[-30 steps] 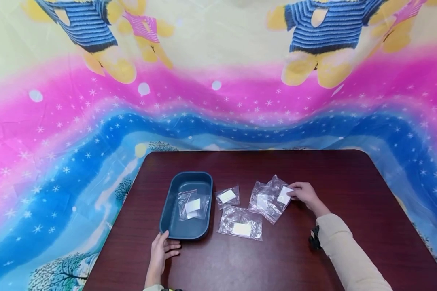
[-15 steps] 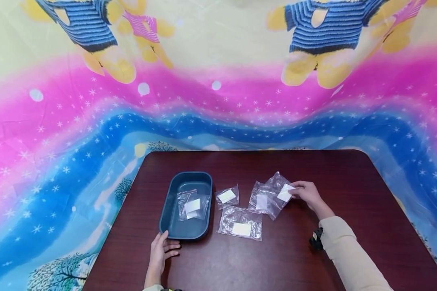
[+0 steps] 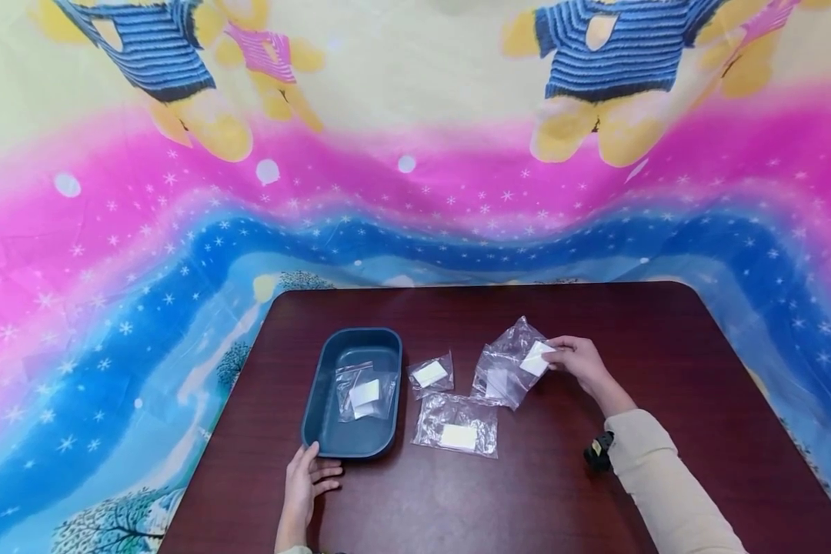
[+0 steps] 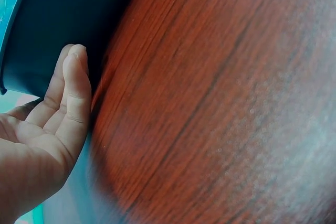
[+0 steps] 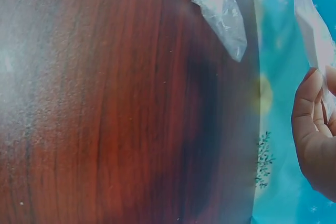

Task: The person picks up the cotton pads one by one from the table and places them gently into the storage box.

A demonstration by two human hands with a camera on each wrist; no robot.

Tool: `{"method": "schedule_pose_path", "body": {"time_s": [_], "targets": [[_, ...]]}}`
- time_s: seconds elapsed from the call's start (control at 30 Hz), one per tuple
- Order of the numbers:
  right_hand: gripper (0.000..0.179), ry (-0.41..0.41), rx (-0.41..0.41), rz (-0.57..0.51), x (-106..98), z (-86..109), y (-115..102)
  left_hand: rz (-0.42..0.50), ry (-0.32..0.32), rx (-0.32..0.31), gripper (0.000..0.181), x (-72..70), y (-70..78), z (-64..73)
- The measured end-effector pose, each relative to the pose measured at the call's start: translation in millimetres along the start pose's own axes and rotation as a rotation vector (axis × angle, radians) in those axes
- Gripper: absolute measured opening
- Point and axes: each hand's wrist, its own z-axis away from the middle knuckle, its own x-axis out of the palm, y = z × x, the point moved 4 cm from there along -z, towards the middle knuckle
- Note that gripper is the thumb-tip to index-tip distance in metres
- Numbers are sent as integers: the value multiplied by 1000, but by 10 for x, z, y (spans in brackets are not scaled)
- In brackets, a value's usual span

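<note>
My right hand (image 3: 585,368) pinches the edge of a clear zip bag (image 3: 515,338) with a white label (image 3: 536,359) between thumb and fingers. In the right wrist view this bag (image 5: 313,30) hangs above the tabletop from my fingertips. It overlaps another labelled bag (image 3: 496,383) in the head view. My left hand (image 3: 303,483) touches the near left corner of a dark blue tray (image 3: 316,408), thumb at the rim. Its fingers (image 4: 77,95) lie nearly straight against the outer wall in the left wrist view. Inside the tray lie clear bags (image 3: 365,394) with white labels.
Between tray and right hand, a small labelled bag (image 3: 431,375) and a larger one (image 3: 458,428) lie flat on the dark wooden table (image 3: 415,508). A printed cloth (image 3: 415,192) hangs behind the table's far edge.
My right hand has moved slightly up and away with the pinched bag, whose label now sits higher and more tilted. The left hand and tray stay put; the head view has shifted a little.
</note>
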Motion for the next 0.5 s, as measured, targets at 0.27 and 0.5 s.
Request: {"method": "schedule_pose_path", "body": {"time_s": [0.27,0.5], "targets": [[42,9,-23,18,16,41,-115,-8,-9,-3,46,32,3,-25],[42,-13,-49,-55,147,58,-186,-9,0,-17,44,-5,-3,-7]]}}
